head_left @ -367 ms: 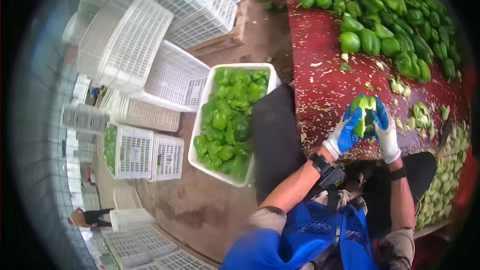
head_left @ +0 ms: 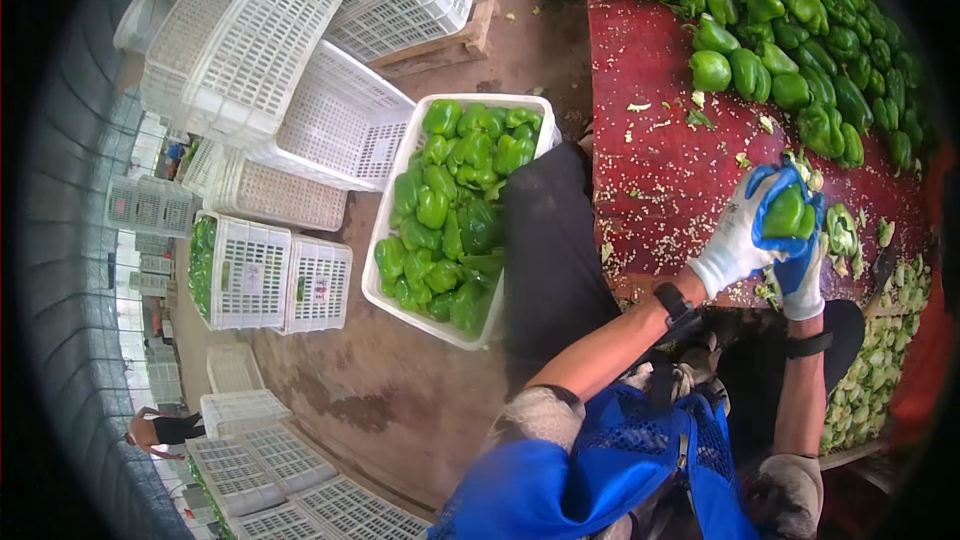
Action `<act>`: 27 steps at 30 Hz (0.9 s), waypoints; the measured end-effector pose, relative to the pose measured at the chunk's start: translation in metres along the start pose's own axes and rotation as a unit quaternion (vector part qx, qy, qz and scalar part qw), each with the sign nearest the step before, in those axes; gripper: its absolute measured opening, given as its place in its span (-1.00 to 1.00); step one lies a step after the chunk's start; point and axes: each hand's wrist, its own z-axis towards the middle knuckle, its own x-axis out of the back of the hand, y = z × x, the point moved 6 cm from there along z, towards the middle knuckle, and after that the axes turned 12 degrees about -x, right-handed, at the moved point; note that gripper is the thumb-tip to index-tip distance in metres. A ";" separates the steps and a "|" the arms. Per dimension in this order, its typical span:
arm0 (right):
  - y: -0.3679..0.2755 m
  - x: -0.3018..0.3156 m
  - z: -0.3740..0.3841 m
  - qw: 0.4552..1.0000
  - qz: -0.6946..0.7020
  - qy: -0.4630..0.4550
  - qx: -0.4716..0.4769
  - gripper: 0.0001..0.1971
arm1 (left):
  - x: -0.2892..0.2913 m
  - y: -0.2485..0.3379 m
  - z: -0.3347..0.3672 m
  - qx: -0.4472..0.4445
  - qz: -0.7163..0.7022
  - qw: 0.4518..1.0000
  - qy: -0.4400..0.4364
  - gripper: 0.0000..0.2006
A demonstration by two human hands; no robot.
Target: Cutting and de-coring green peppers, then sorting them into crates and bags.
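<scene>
Over the red table (head_left: 655,170), both my hands, in white gloves with blue palms, close round a green bell pepper (head_left: 785,213). My left hand (head_left: 742,230) wraps it from the left, fingers curled over its far side. From the right and below, my right hand (head_left: 802,265) grips it, partly hidden behind the pepper and the left glove. Pale pepper cores (head_left: 843,232) and seeds lie scattered around the hands. A large heap of whole green bell peppers (head_left: 800,40) covers the far right of the table.
Left of my knee, a white crate (head_left: 375,285) holds green peppers on the floor. Stacked white crates (head_left: 270,50) stand farther left. At lower right is a mass of pale cores (head_left: 880,370). A bent-over person (head_left: 165,430) is far off at left.
Both hands have moved right and slightly away across the table with the pepper. My left hand now covers more of it, and the pepper has turned. The whole view has shifted slightly.
</scene>
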 end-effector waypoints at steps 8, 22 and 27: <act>-0.045 -0.024 0.025 0.752 0.573 -0.196 -0.260 -0.33 | 0.033 0.010 -0.007 0.053 -0.008 0.997 0.057 -0.09; -0.024 -0.038 0.013 0.787 0.517 -0.243 -0.233 -0.43 | 0.387 0.064 -0.298 0.363 0.490 0.776 0.161 -0.15; -0.041 -0.036 0.016 0.788 0.511 -0.251 -0.237 -0.42 | 0.371 0.041 -0.359 0.421 0.617 0.657 0.097 -0.22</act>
